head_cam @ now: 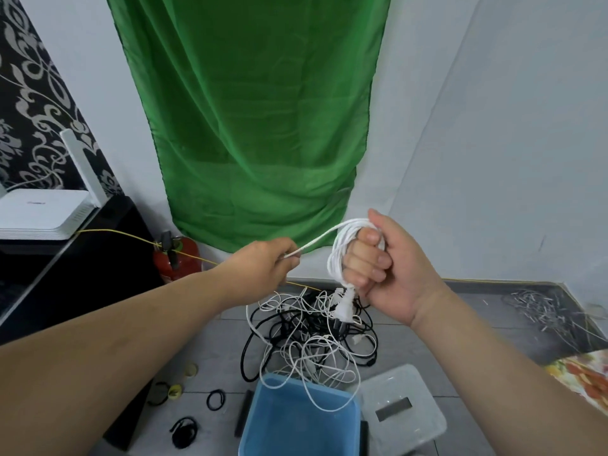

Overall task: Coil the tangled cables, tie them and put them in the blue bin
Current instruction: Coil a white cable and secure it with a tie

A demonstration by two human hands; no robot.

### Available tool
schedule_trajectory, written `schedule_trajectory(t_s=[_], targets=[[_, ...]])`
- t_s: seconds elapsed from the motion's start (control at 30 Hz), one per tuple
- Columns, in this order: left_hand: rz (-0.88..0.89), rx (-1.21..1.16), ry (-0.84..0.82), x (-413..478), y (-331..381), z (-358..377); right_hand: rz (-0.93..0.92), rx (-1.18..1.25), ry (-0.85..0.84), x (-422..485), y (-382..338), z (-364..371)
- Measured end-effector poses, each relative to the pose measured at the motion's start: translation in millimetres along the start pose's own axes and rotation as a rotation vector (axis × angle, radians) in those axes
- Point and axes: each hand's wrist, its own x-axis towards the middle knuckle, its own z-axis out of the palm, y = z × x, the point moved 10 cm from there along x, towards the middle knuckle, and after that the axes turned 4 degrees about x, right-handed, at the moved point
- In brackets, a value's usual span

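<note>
coiled white cable (338, 255), tangled cables (306, 337), blue bin (289, 429)

Blue bin (279, 429) partly out of frame

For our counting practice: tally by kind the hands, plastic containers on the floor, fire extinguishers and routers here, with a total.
Hands: 2 (left hand, right hand)
Plastic containers: 2 (blue plastic bin, clear plastic tub)
Red fire extinguisher: 1
White router box: 1
Total: 6
</note>
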Motion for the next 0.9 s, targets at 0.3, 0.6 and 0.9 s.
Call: schedule_trajectory(t_s=[0.3, 0.6, 0.9], targets=[[0.039, -0.069, -0.047, 0, 16, 14, -0.322, 0.432, 0.510, -8, -47, -92], [0.169, 0.130, -0.610, -34, 64, 89, -0.402, 0.120, 0.730, -16, -61, -127], [0.471, 0.005, 0.245, -12, 102, -32, -0.282, -1.137, 0.395, -7, -43, -60]])
